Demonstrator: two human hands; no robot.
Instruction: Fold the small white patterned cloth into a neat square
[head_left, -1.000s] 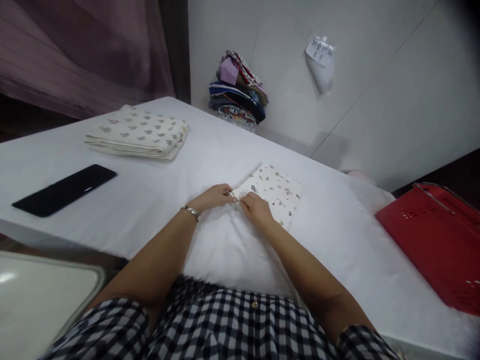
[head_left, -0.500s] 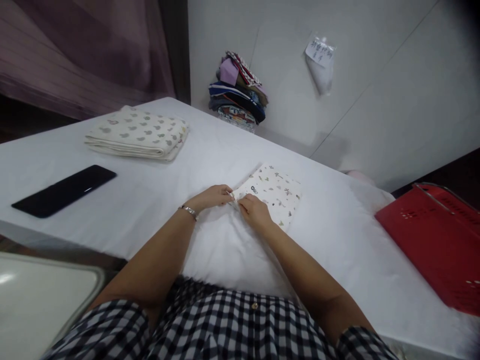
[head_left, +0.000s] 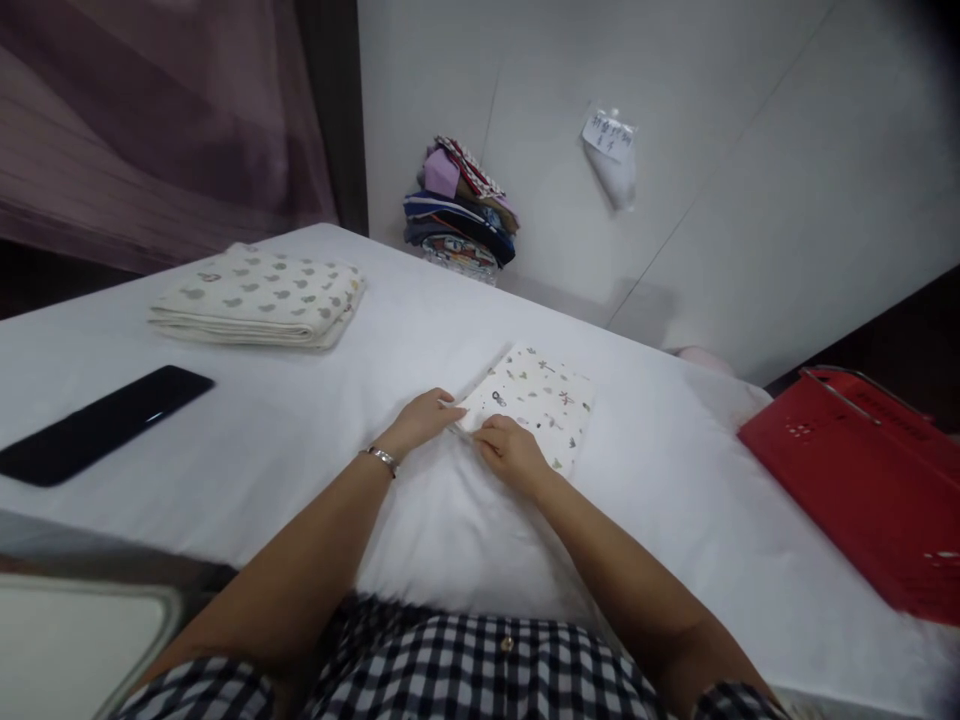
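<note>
So the hands just eased a bit apart. A second ago the fingertips were bunched together at one corner of the little printed cloth [head_left: 536, 400]; now there's a small gap. Right hand [head_left: 517, 457] looks pinched on its near edge, left hand [head_left: 416, 422] is touching the left corner, but can't tell if it's actually gripping. Seems like that corner's being worked straight. Cloth's lying mid-frame on the white table cover [head_left: 660, 500], well apart from the thicker folded cloth [head_left: 255, 298], upper left.
</note>
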